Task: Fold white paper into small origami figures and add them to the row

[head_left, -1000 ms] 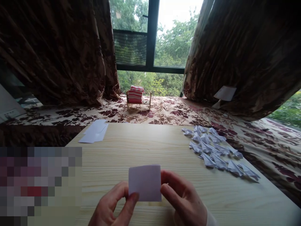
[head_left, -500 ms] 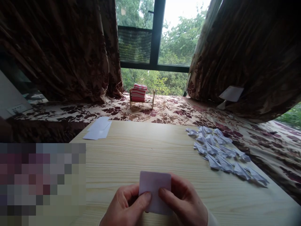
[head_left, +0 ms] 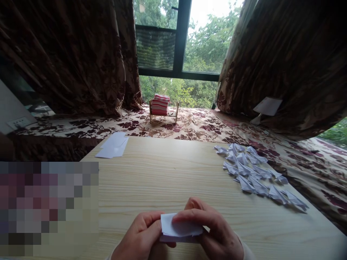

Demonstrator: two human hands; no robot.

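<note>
A small white sheet of paper (head_left: 180,229), folded over with its loose edges towards me, is held just above the front of the table. My left hand (head_left: 143,231) pinches its left side between thumb and fingers. On the right side, my right hand (head_left: 214,225) grips the paper, with the index finger lying across its upper face and the thumb at the lower edge. Several folded white paper pieces (head_left: 249,171), pointed in shape, lie in rows at the table's right. Flat white sheets (head_left: 114,145) overlap at the far left corner.
The light wooden table (head_left: 162,173) reaches to a ledge covered in floral cloth (head_left: 200,126). On the ledge stand a small wooden rack (head_left: 176,112) with folded red-striped cloths (head_left: 159,105) and a white lamp (head_left: 268,106). A pixelated patch covers the lower left.
The paper has tipped from facing me to lying flatter, its folded-over layers now showing. My right index finger has moved from behind the paper onto its upper face.
</note>
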